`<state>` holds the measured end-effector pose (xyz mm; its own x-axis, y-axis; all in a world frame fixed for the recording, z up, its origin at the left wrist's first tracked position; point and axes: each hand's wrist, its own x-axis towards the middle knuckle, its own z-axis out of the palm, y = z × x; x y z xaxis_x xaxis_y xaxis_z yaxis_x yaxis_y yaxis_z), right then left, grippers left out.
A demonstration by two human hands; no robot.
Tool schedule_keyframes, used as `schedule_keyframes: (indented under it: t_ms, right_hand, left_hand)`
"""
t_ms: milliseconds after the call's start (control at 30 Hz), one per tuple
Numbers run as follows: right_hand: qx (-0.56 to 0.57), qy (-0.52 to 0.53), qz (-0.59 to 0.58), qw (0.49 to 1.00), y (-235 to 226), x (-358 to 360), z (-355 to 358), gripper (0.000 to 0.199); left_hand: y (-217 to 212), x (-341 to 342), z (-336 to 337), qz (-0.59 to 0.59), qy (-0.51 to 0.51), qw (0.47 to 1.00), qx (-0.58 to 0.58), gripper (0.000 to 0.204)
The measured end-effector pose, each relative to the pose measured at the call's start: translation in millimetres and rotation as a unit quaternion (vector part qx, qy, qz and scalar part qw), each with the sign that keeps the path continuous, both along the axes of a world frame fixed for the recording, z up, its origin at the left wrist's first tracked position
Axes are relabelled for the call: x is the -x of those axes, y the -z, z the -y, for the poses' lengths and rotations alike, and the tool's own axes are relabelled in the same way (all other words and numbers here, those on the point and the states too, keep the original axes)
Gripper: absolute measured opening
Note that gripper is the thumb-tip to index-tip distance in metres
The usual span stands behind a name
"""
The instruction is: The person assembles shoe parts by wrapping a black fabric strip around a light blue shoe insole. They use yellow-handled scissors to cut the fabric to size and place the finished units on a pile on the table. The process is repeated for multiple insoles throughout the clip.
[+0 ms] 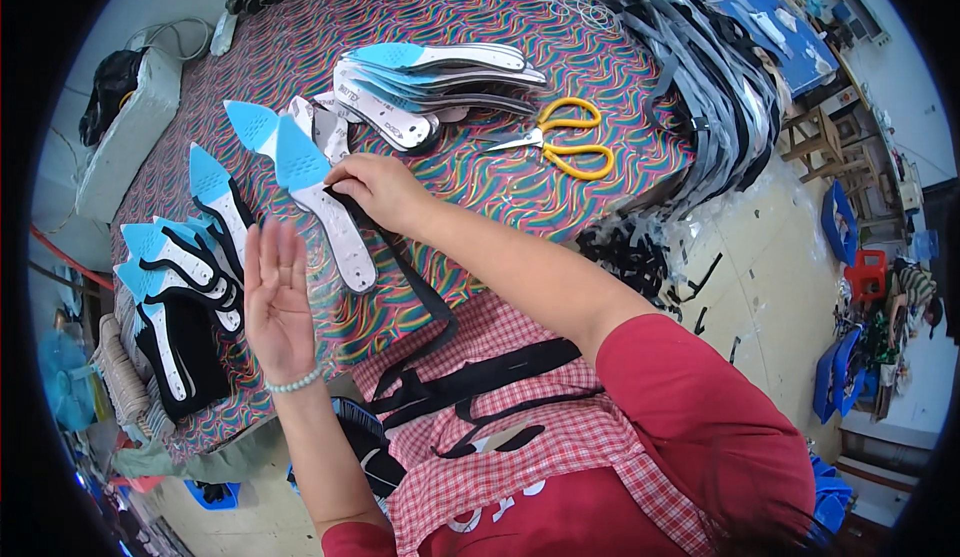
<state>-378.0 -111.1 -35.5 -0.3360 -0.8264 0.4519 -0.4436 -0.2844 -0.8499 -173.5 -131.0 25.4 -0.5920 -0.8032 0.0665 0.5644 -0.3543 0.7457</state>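
two bare hands at a flat white insole-shaped piece with a pointed sky-blue tip (325, 212), over a wavy-striped multicoloured tablecloth (270, 47).
the right hand (375, 189) pinches a narrow black strip (420, 287) between thumb and fingers at the piece's edge; the strip trails toward five o'clock. the left hand (280, 297), at the right hand's seven o'clock, is lifted and spread flat, fingers straight, palm showing, a pale green beaded bracelet (293, 382) round its wrist. the insole-shaped piece is just beside the right hand, toward nine o'clock. from the right hand, a fanned stack of blue-and-white pieces (440, 82) lies at one o'clock, steel scissors with yellow looped handles (540, 139) between two and three, a cluster of black-edged pieces (180, 257) toward eight.
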Motion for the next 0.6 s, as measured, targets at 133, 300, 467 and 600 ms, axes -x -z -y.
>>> schedule_keyframes:
  t_ms: [133,300,467,600]
  right_hand:
    - [0.030,-0.012,0.114,0.993,4,11,-2,0.015]
    - [-0.004,-0.106,0.414,0.904,-33,13,-50,0.024]
    - [0.059,-0.028,0.056,0.996,-35,1,-45,0.017]
    - [-0.038,-0.013,-0.118,0.992,-1,2,-30,0.017]
  left_hand:
    - [11,27,-28,0.488,0.000,0.803,0.343,0.068]
    - [55,26,-11,0.528,-0.128,0.672,0.503,0.067]
    - [42,28,-16,0.357,-0.039,0.886,0.293,0.059]
    - [-1,6,-4,-0.016,0.049,0.996,-0.074,0.063]
